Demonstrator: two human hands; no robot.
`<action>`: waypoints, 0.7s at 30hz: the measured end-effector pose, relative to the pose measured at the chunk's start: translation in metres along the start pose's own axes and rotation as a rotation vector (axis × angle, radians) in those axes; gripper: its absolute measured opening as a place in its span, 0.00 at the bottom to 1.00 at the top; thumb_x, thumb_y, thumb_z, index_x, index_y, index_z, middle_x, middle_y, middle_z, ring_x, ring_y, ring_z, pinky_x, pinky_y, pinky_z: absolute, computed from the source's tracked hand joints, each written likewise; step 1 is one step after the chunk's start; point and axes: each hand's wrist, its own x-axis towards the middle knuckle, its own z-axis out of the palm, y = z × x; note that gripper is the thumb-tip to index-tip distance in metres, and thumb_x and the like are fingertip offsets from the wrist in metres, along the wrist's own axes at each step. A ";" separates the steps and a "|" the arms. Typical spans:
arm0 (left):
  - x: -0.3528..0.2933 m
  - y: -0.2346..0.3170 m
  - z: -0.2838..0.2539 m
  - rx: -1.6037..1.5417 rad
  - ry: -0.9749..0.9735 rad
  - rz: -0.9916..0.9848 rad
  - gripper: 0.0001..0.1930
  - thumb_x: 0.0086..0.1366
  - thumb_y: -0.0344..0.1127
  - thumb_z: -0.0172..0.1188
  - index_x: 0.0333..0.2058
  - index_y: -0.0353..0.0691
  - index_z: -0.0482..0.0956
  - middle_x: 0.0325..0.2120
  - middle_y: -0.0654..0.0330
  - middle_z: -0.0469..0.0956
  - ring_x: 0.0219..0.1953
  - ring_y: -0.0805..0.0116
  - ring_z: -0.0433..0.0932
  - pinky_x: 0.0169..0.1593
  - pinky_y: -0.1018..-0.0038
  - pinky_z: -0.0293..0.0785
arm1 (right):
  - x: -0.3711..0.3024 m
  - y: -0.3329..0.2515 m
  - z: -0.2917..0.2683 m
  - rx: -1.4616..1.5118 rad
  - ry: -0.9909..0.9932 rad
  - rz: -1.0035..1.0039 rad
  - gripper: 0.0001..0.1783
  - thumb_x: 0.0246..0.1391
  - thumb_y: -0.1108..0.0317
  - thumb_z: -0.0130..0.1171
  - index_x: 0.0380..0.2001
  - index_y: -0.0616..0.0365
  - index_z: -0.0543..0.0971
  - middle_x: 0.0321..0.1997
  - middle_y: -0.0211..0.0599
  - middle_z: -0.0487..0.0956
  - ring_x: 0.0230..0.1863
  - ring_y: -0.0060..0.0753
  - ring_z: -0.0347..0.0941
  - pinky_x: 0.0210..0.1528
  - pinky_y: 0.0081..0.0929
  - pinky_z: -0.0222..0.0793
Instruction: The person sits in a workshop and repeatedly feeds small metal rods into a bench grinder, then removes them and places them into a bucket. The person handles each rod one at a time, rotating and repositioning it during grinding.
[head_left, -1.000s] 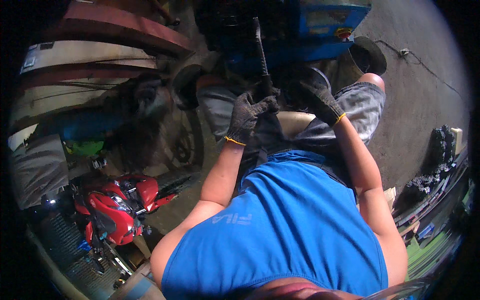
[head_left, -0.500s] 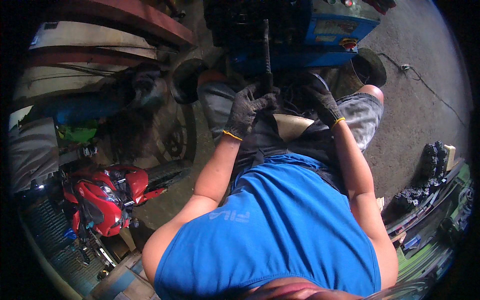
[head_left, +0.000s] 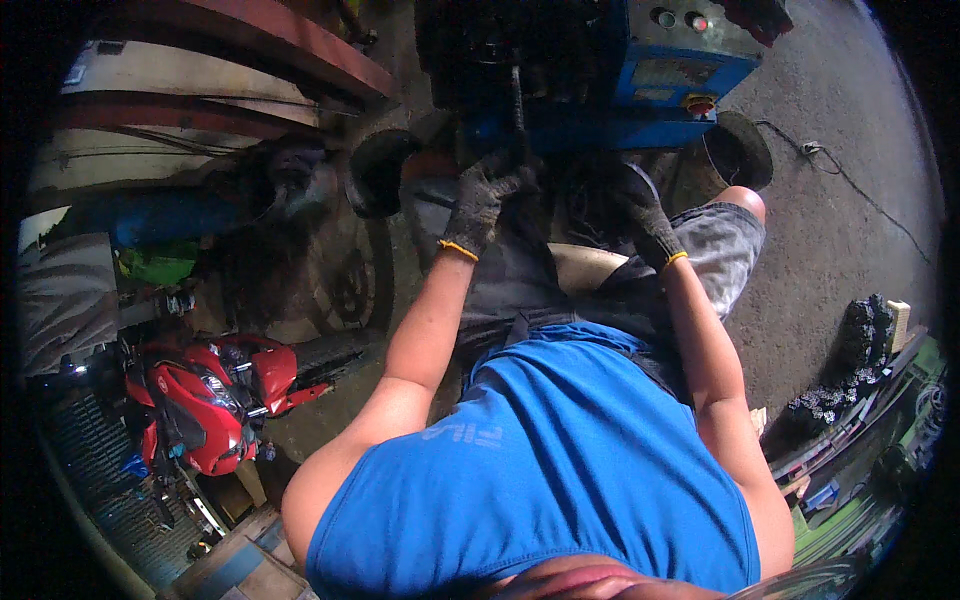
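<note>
My left hand (head_left: 478,208), in a dark grey knit glove with a yellow cuff, is closed round the near end of a ribbed metal rod (head_left: 518,105). The rod points away from me, and its far end lies at the dark front of a blue machine (head_left: 640,125). My right hand (head_left: 650,222), gloved the same way, is low between my knees beside a thin, curved, pale edge (head_left: 642,180). Deep shadow hides its fingers, so what they hold does not show. Dark things between the hands cannot be made out.
The machine carries a red button (head_left: 699,105). Round black containers stand left (head_left: 380,170) and right (head_left: 738,150) of my knees. A cable (head_left: 860,180) crosses the floor at right, where a stack of dark metal pieces (head_left: 865,345) lies. A red motorbike (head_left: 205,400) is at left.
My left hand has shifted slightly forward and to the left with the rod. The rod's far end now shows lower and more to the left, against the machine. My right hand has barely moved.
</note>
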 end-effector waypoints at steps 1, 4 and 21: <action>0.006 -0.004 -0.007 0.021 0.042 0.035 0.20 0.60 0.25 0.67 0.51 0.33 0.78 0.45 0.55 0.83 0.45 0.68 0.82 0.49 0.72 0.80 | 0.000 -0.032 0.010 0.132 0.023 0.114 0.25 0.61 0.64 0.59 0.60 0.56 0.73 0.63 0.44 0.73 0.61 0.37 0.69 0.60 0.31 0.69; 0.053 -0.034 -0.040 0.112 0.115 0.123 0.20 0.58 0.26 0.68 0.50 0.33 0.79 0.44 0.56 0.83 0.44 0.67 0.82 0.48 0.71 0.80 | -0.002 -0.014 0.003 0.082 0.006 0.124 0.23 0.60 0.67 0.57 0.59 0.55 0.75 0.63 0.47 0.72 0.62 0.41 0.69 0.61 0.32 0.69; 0.111 -0.019 -0.050 0.445 0.008 0.043 0.20 0.57 0.26 0.69 0.49 0.43 0.82 0.44 0.61 0.83 0.44 0.65 0.81 0.55 0.69 0.77 | -0.002 -0.034 0.002 0.302 -0.004 0.373 0.23 0.62 0.64 0.59 0.59 0.57 0.75 0.62 0.42 0.73 0.59 0.36 0.72 0.59 0.29 0.71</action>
